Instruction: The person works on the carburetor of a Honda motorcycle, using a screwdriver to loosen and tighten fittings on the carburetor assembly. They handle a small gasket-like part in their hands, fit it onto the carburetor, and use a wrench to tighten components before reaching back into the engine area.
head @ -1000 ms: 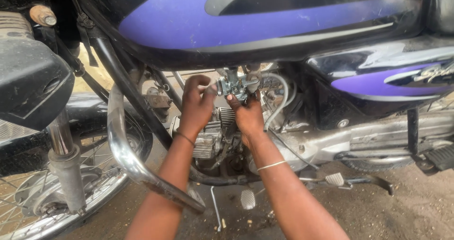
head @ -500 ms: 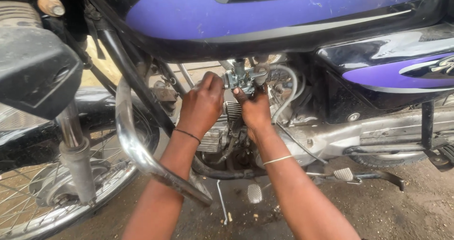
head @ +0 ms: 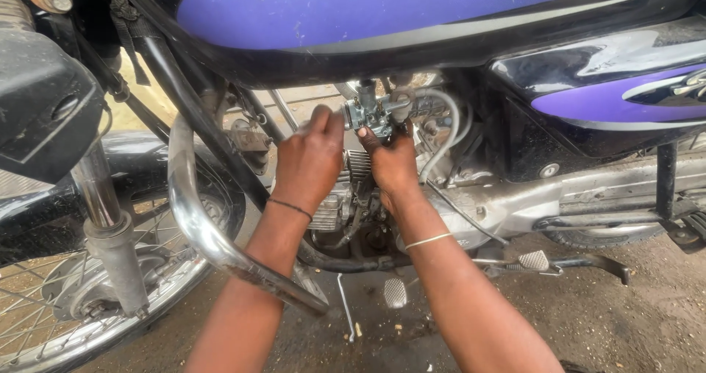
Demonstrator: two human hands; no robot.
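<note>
A small metal carburettor [head: 373,112] sits under the purple and black fuel tank [head: 412,16] of a motorcycle, above the finned engine cylinder [head: 346,189]. My right hand [head: 393,163] grips the carburettor from below, fingers wrapped around its body. At its left side my left hand [head: 312,160] has its fingertips pressed against the part; what lies under those fingers is hidden. A thin dark band is on my left wrist, a light bangle on my right.
A chrome crash bar [head: 206,233] curves in front of my left forearm. The front fork [head: 110,233] and spoked wheel [head: 44,307] are at the left. Grey hoses [head: 445,134] loop beside the carburettor. A foot peg [head: 535,261] and brake pedal [head: 395,292] hang low over dirt ground.
The view has shifted so the motorcycle sits lower and further right in frame. Both hands stay on the carburettor, with the left hand's fingers moved closer against its side.
</note>
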